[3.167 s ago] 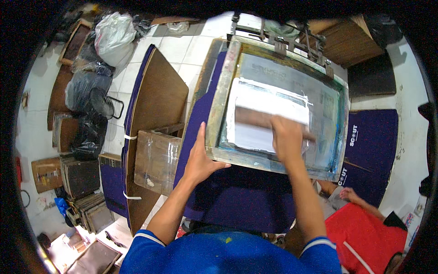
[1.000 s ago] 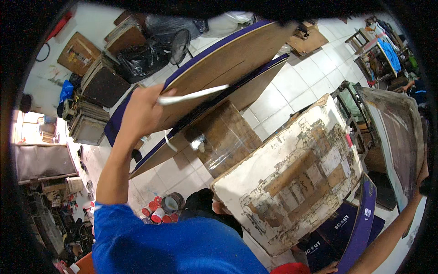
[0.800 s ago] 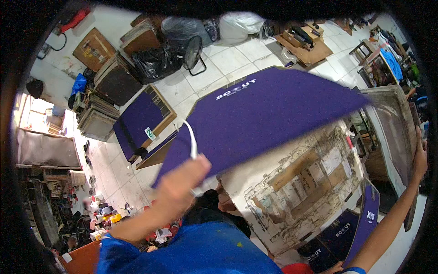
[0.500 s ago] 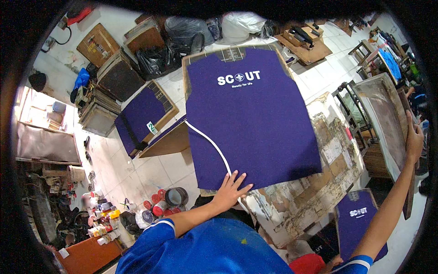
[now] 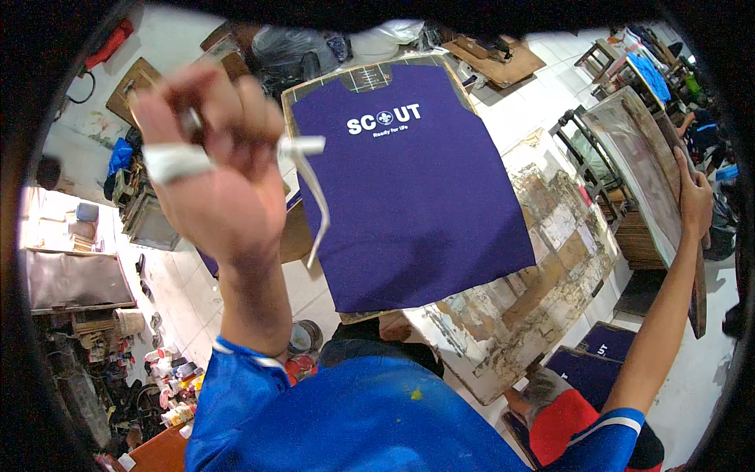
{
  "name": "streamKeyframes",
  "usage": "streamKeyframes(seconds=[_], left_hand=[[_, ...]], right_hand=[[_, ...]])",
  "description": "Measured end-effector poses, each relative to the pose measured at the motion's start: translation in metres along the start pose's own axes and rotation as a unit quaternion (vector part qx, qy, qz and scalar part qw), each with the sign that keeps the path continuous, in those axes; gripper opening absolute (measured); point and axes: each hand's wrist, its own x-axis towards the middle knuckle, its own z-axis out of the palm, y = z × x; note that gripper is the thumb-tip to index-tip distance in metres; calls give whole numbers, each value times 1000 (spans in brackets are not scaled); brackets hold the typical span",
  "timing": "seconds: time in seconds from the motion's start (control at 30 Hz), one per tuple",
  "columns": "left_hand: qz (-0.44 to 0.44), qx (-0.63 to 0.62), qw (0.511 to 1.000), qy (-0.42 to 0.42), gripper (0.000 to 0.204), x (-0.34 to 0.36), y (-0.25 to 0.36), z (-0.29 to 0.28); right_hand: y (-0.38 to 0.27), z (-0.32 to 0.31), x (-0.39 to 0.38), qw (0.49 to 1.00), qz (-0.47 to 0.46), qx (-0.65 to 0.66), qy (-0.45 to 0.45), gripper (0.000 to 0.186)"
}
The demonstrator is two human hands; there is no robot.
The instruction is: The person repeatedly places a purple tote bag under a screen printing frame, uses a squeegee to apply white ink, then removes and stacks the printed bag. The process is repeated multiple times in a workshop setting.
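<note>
My left hand [image 5: 228,157] is raised close to the view, blurred, its fingers curled around a white strip [image 5: 177,162]. One end of the strip [image 5: 316,212] dangles beside the palm, over the left edge of a purple fabric shirt panel [image 5: 417,204]. That panel lies flat on a board [image 5: 296,96], with white lettering and an emblem near its neck cutout. At the right, my right hand [image 5: 694,200] grips the wooden edge of a tilted screen-printing frame [image 5: 641,149], whose mesh looks greyish.
A paint-crusted table [image 5: 503,322] extends right of the panel. More purple printed pieces [image 5: 586,370] lie low at the right, near another person's red garment [image 5: 562,425]. Bottles and cans [image 5: 177,385] crowd the lower left. Plastic bags [image 5: 291,59] stand behind the board.
My left hand has risen from the panel's front edge toward the view, taking the white strip with it. My right hand stays on the frame. The view has shifted slightly.
</note>
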Motion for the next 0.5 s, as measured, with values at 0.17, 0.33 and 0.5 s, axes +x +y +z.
streamKeyframes(seconds=[0.17, 0.33, 0.5], left_hand=[[14, -19, 996, 84, 32, 43, -5, 22], [-63, 188, 978, -64, 22, -2, -66, -15], [-212, 510, 774, -310, 84, -165, -145, -144]], right_hand=[[1, 1, 0, 1000, -1, 1, -7, 84], [0, -4, 2, 999, 18, 23, -41, 90], [-9, -15, -3, 998, 16, 37, -52, 93]])
